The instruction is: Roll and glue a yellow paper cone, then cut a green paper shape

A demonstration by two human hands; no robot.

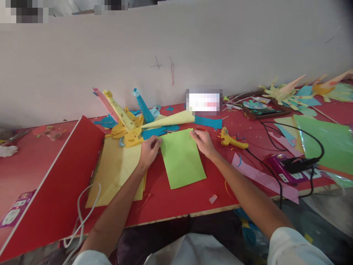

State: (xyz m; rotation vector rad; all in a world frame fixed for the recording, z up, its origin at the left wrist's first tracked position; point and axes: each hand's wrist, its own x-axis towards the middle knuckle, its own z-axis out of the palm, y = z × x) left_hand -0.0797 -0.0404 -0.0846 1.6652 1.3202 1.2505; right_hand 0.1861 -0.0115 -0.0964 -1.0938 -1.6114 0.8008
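Observation:
A green sheet of paper (pixel 183 160) lies in front of me on the red table, flat or nearly so. My left hand (pixel 149 150) pinches its far left corner between thumb and fingers. At the far right corner, my right hand (pixel 203 141) grips the same sheet. Yellow paper sheets (pixel 114 173) lie under and beside my left forearm. Just beyond the green sheet rests a pale yellow paper cone (pixel 169 120). Right of my right hand is a yellow hot glue gun (pixel 231 141) with a black cord.
Paper cones, including a blue one (pixel 143 106), stand among cut scraps at the back. A red divider board (pixel 63 176) rises on the left. On the right are a pink paper strip (pixel 264 180), a purple power strip (pixel 285 169) with cords, and green sheets (pixel 328 143).

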